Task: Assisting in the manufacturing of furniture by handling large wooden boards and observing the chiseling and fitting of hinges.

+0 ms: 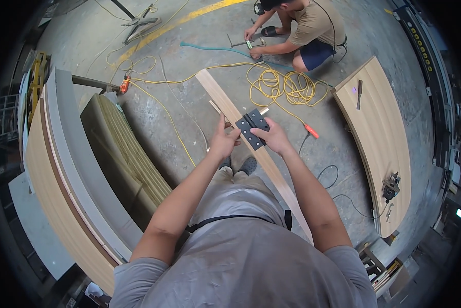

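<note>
A long pale wooden board [281, 180] slants in front of my body, its far end up and to the left. On its face lies a black door hinge [250, 131] with screw holes, one leaf flat on the wood and the other reaching past the right edge. My left hand [224, 141] is closed around the board's left edge, thumb beside the hinge. With its thumb pressed on the hinge's right leaf, my right hand [275, 137] grips that leaf; its other fingers are mostly hidden underneath. A thin wooden strip [264, 110] pokes out behind the board.
On the right, a wooden panel [384, 138] carries a chisel [359, 95] and a corded power tool [391, 187]. Long panels [87, 154] stand at left. A coiled yellow cord [276, 84] lies on the floor. Ahead, a co-worker [312, 31] squats, holding a clamp [250, 44].
</note>
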The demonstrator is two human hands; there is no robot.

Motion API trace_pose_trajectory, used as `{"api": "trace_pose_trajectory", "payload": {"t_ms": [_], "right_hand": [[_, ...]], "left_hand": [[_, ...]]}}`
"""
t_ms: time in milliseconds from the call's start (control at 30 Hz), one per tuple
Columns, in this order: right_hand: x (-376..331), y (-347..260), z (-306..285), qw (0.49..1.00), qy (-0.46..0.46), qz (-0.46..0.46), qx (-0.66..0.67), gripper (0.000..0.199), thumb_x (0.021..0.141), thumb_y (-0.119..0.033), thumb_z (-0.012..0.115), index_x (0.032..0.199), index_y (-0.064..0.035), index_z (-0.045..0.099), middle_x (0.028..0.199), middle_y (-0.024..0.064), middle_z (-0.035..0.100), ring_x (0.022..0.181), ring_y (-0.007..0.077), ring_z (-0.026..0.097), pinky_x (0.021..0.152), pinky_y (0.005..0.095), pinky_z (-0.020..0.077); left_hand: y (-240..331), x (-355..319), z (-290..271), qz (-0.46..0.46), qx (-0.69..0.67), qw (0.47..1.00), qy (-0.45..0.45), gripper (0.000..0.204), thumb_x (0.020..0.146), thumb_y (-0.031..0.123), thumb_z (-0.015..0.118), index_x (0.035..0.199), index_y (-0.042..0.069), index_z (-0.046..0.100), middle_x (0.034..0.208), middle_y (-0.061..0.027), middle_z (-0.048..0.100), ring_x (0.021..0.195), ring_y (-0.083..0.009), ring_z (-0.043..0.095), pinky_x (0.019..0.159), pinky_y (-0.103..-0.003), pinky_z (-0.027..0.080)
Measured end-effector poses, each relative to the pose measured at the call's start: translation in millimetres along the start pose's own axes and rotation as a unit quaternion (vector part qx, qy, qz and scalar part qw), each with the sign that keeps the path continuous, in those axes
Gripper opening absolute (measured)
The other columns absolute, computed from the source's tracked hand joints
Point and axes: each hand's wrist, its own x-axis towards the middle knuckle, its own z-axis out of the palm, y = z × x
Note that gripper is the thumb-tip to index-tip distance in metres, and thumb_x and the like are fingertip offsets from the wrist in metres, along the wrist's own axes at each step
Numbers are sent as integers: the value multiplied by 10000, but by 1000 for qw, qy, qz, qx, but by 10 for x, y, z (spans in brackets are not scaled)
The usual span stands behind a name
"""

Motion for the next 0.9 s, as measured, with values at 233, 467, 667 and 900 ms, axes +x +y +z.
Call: {"api": "trace_pose_trajectory", "payload": {"t_ms": [233, 467, 667, 900], "right_hand": [[-39, -67, 36, 995, 25, -17, -95, 392, 674, -200, 762, 959, 8, 592, 864, 121, 663, 767, 176, 640, 701, 297, 500], [-43, -125, 27, 996, 16, 2, -89, 371, 682, -191, 755, 950, 8, 592, 857, 121, 664, 760, 179, 641, 701, 298, 500], [-82, -164, 28, 991, 30, 0, -133, 371, 688, -185, 748, 959, 8, 585, 884, 130, 658, 801, 196, 640, 725, 307, 497], [-65, -98, 0, 994, 23, -6, -107, 382, 695, -189, 737, 970, 15, 568, 898, 147, 649, 815, 218, 638, 732, 323, 496]], "left_hand": [[74, -51, 51, 16, 7, 1000, 4, 777, 857, 45, 568, 1447, 195, 87, 1227, -126, 450, 904, -200, 601, 673, -296, 560], [8, 26, 30, 3, 10, 1000, -4, 792, 858, 87, 574, 1448, 167, 52, 1204, -115, 479, 867, -192, 610, 639, -296, 553], [69, -9, 85, -12, 42, 999, -24, 835, 852, 114, 597, 1447, 166, 14, 1263, -114, 460, 901, -205, 613, 653, -302, 555], [9, 21, 124, -22, -2, 999, -41, 860, 863, 154, 599, 1441, 163, -37, 1288, -126, 449, 929, -227, 611, 678, -313, 560]]}}
